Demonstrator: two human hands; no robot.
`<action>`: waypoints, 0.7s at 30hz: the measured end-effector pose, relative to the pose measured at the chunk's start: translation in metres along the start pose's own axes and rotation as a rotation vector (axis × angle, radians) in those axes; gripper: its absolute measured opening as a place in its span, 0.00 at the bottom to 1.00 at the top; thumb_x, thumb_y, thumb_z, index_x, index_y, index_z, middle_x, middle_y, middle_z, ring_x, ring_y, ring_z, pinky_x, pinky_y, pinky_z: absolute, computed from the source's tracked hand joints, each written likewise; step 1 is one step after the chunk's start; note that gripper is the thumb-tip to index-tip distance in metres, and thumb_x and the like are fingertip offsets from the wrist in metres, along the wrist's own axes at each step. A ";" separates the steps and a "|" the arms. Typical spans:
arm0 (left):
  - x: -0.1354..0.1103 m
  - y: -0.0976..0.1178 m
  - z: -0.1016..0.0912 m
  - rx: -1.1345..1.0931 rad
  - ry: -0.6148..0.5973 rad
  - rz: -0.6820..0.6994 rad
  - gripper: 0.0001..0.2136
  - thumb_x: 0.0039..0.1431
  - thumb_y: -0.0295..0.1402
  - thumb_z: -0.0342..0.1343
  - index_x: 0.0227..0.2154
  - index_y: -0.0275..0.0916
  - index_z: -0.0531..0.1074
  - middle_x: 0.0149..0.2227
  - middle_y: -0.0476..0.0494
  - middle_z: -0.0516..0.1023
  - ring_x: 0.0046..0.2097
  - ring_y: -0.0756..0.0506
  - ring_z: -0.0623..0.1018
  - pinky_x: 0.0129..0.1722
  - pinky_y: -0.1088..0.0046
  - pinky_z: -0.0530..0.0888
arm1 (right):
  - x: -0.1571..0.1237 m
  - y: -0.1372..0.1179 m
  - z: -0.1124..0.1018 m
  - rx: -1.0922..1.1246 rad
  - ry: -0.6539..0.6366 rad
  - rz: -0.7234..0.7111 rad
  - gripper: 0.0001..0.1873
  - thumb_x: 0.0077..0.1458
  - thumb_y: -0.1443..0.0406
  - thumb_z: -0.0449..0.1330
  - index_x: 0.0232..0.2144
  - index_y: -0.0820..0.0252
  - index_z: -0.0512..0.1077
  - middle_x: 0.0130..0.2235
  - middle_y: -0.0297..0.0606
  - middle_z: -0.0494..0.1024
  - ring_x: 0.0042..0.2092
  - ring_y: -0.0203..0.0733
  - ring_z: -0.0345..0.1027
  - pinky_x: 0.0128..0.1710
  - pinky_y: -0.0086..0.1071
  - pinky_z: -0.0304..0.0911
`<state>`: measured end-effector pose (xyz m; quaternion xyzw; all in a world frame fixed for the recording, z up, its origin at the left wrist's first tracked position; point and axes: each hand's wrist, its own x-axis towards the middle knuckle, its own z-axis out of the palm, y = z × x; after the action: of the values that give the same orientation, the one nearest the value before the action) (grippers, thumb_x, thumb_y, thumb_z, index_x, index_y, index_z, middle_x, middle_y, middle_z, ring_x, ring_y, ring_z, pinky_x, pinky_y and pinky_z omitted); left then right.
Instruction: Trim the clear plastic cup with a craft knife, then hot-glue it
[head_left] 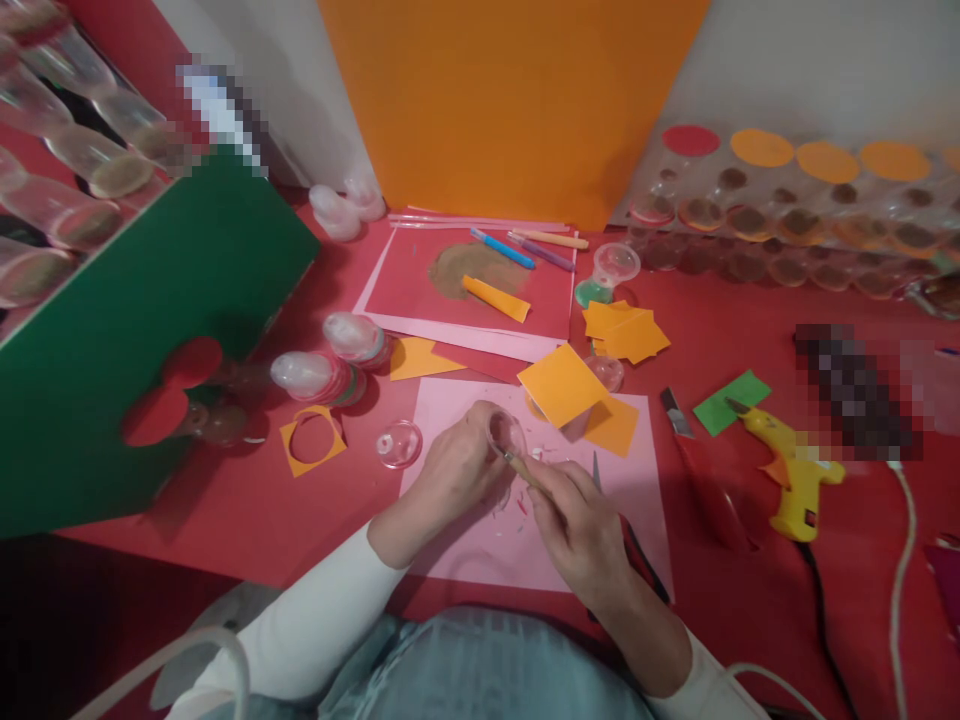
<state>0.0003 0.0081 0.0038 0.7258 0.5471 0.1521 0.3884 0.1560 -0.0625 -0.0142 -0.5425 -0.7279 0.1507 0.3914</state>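
Observation:
My left hand (456, 462) is closed round a small clear plastic cup (505, 428), its round opening turned up toward me. In my right hand (583, 530) is a slim wooden-handled tool (531, 474); its metal end meets the cup's near rim, and I cannot tell its exact kind. Both hands are over a pink sheet (465, 555) strewn with small scraps. Left of my left hand sits a clear plastic lid (398, 443). An orange paper square (564, 385) lies just beyond the hands. Dark scissors, partly hidden, lie beneath my right hand and wrist.
To the right are a red-handled utility knife (701, 465), a yellow glue gun (799, 470) with its cord, and a green paper piece (731, 402). A green board (112, 350) leans at left, near stacked clear cups (315, 377). Markers (502, 248) lie on red sheets behind.

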 end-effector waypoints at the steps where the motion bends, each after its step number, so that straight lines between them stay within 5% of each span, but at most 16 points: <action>1: 0.000 0.000 0.000 0.008 -0.005 -0.001 0.08 0.54 0.30 0.53 0.38 0.40 0.63 0.36 0.45 0.76 0.34 0.43 0.78 0.32 0.69 0.71 | 0.000 0.000 0.000 -0.006 0.003 -0.003 0.15 0.61 0.71 0.51 0.47 0.59 0.72 0.33 0.40 0.77 0.35 0.40 0.74 0.34 0.32 0.73; 21: 0.000 0.003 0.002 0.046 0.018 -0.020 0.08 0.54 0.28 0.52 0.37 0.41 0.62 0.34 0.45 0.77 0.32 0.44 0.78 0.30 0.69 0.70 | -0.002 0.001 0.002 0.001 -0.019 0.035 0.17 0.62 0.69 0.49 0.49 0.58 0.72 0.34 0.40 0.77 0.35 0.41 0.75 0.35 0.33 0.74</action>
<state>0.0036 0.0070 0.0049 0.7277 0.5612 0.1419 0.3680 0.1553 -0.0636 -0.0167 -0.5536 -0.7219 0.1631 0.3818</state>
